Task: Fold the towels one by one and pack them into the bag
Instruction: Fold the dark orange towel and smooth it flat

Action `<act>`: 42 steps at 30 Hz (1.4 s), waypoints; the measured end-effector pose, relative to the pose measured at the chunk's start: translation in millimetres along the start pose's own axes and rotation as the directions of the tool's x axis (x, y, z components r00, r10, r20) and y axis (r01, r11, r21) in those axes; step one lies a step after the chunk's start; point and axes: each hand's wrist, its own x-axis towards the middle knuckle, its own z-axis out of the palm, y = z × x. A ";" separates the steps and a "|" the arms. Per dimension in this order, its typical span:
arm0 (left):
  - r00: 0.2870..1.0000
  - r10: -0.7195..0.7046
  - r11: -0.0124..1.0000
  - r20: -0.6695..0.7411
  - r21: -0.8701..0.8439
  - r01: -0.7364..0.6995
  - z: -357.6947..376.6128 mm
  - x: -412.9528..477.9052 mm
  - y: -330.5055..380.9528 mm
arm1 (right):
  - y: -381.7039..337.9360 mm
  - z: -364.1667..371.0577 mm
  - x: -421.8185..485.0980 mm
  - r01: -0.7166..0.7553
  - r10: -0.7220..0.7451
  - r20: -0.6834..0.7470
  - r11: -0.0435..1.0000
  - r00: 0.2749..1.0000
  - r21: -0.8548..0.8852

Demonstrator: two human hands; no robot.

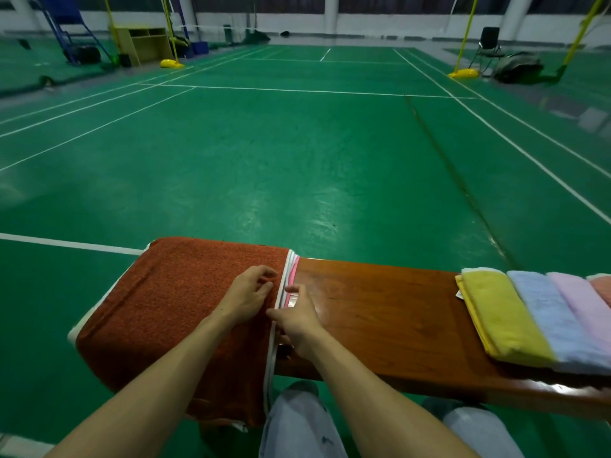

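Towelling covers the left end of the bench (380, 309), where a rust towel (172, 309) is draped over white and pink layers. Its white hem (271, 353) is pinched by the right hand (301, 322). The left hand (246, 295) is rested just beside it with fingers curled; whether cloth is gripped cannot be told. At the right end, folded towels (502, 312) are lined side by side.

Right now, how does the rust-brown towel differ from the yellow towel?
The rust-brown towel lies spread out, hanging over the bench edge; the yellow towel is folded narrow. The left hand and right hand are at the rust-brown towel's edge; the yellow towel is untouched. Both lie on the bench.
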 end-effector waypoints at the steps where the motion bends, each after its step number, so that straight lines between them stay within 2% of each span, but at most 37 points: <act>1: 1.000 0.004 1.000 -0.004 0.000 -0.004 0.0 0.3 1.1 | 0.6 -0.1 -0.2 0.030 -0.031 -0.013 0.999 0.999 -0.045; 5: 1.000 0.016 1.000 -0.015 0.018 -0.015 -0.7 -0.2 5.4 | 0.7 -0.5 -3.7 0.140 -0.152 -0.042 0.968 0.987 -0.208; 8: 1.000 0.015 1.000 -0.013 0.025 -0.014 -1.5 -0.9 5.1 | 1.8 -1.8 -5.5 0.164 -0.178 -0.037 0.959 0.983 -0.231; 19: 1.000 -0.009 0.996 0.016 0.089 0.007 1.6 0.2 0.5 | 4.6 -11.6 -6.1 0.085 -0.085 -0.002 0.993 0.996 -0.082; 22: 1.000 -0.014 0.996 0.012 0.091 0.013 0.7 0.8 -1.9 | 5.9 -12.0 -5.5 0.101 -0.102 -0.007 0.992 0.995 -0.069; 33: 0.999 0.041 0.990 0.000 0.136 -0.040 -7.8 -1.3 0.6 | 3.1 -13.1 -0.2 0.198 -0.206 -0.135 0.978 0.969 -0.072; 42: 0.977 0.192 0.966 0.089 0.160 -0.204 2.8 5.4 18.2 | -13.2 -39.2 3.5 0.254 -0.228 -0.263 0.965 0.937 0.070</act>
